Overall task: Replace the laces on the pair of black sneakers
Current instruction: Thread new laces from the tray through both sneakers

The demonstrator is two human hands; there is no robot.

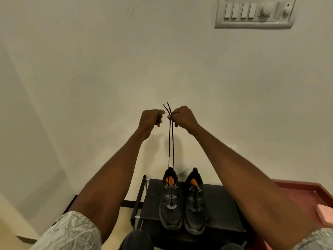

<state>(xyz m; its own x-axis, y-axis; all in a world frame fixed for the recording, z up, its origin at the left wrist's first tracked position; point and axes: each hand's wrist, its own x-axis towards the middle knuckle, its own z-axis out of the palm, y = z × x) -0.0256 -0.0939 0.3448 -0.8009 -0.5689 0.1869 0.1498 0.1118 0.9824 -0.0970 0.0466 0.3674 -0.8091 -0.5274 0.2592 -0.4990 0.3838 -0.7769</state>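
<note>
Both arms are stretched up and forward, well above a low black shoe rack (216, 204) that stands against the wall. On its top sit the two black sneakers, side by side and just apart, toes toward the person. The left sneaker (171, 201) has a black lace (171, 141) running up out of it in two taut strands, close together and nearly parallel. The right sneaker (195, 204) has its lace lying slack across its front.

The right hand (182, 118) is curled around both strands near their tips, pinching them between thumb and fingers, with the two ends poking up above the grip. The left hand (152, 120) is just beside it with its fingers curled in too, but it seems to hold nothing; there is a small gap between it and the strands. I cannot see whether a fingertip brushes the lace.

Holding both ends together and high looks like a way to even out the two halves, or to draw the lace through the eyelets in one pull; which it is I cannot say. The sneaker stays on the rack, so the pull is not lifting it.

A white switch plate (255, 13) is fixed to the wall high on the right. A reddish tray (297, 188) lies to the right of the rack with a pink thing (325, 214) on it.
</note>
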